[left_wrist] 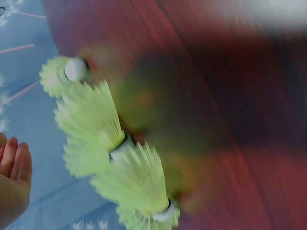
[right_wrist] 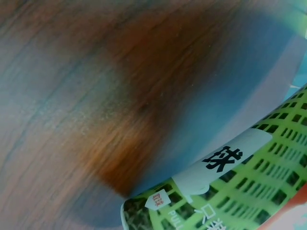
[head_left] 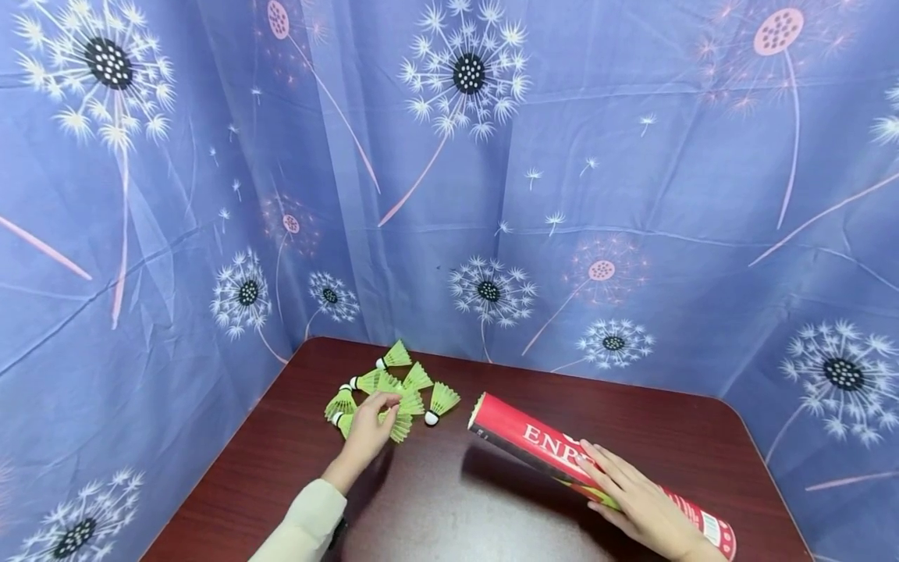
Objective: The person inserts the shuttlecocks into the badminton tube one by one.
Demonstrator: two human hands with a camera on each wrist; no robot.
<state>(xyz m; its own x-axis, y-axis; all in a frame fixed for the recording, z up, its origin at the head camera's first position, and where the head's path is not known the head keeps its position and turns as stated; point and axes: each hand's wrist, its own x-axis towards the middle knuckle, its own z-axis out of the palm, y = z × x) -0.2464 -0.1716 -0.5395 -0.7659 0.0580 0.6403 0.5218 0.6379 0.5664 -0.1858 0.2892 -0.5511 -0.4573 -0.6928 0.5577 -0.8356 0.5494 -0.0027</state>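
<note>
Several yellow-green shuttlecocks (head_left: 442, 398) with white heads lie in a loose cluster at the table's back left. My left hand (head_left: 370, 428) is just over the near side of that cluster, its fingers loosely bent. In the left wrist view its fingertips (left_wrist: 21, 160) show nothing between them, beside blurred shuttlecocks (left_wrist: 88, 122). On the right, my right hand (head_left: 642, 499) grips a red shuttlecock tube (head_left: 513, 425) from above. The tube slants, its left end raised over its shadow and a yellow-green edge showing there. Its green printed side (right_wrist: 240, 177) fills the right wrist view's lower corner; the right hand is hidden there.
Both hands work over a dark red-brown wooden table (head_left: 421, 499) with rounded back corners. A blue curtain (head_left: 597, 156) with dandelion prints hangs behind it and along both sides.
</note>
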